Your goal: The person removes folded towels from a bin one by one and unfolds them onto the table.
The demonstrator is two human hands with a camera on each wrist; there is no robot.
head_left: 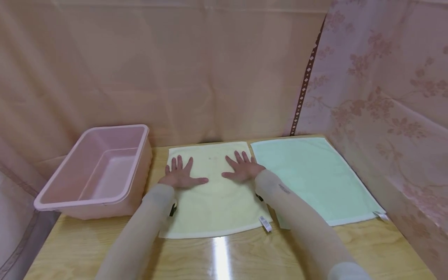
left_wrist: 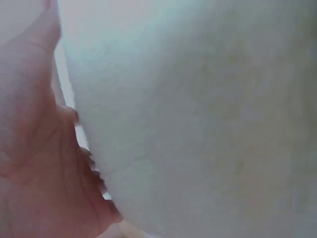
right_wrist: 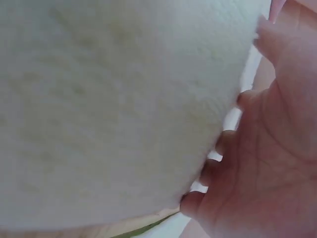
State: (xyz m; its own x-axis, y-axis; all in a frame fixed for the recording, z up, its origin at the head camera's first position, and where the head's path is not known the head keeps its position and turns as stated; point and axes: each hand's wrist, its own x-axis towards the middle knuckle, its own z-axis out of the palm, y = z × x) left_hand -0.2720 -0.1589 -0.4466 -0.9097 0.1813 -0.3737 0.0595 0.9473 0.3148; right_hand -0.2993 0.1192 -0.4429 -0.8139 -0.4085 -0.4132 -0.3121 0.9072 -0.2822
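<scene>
A pale yellow towel [head_left: 213, 210] lies spread flat on the wooden table, with a small white tag [head_left: 265, 224] at its near right corner. My left hand [head_left: 182, 177] rests on the towel's left part, fingers straight and spread. On the right part my right hand [head_left: 241, 169] lies the same way, its thumb pointing toward the left one. In the left wrist view the palm of the left hand [left_wrist: 34, 144] shows beside the towel cloth [left_wrist: 188, 124]. The right wrist view has the right hand [right_wrist: 262, 153] with its fingertips against the cloth [right_wrist: 109, 109].
A mint green towel [head_left: 315, 175] lies flat to the right, its left edge close beside the yellow one. An open pink plastic basin [head_left: 140, 171] stands at the left of the table [head_left: 189, 258]. Curtains [head_left: 175, 77] hang behind and along the right side.
</scene>
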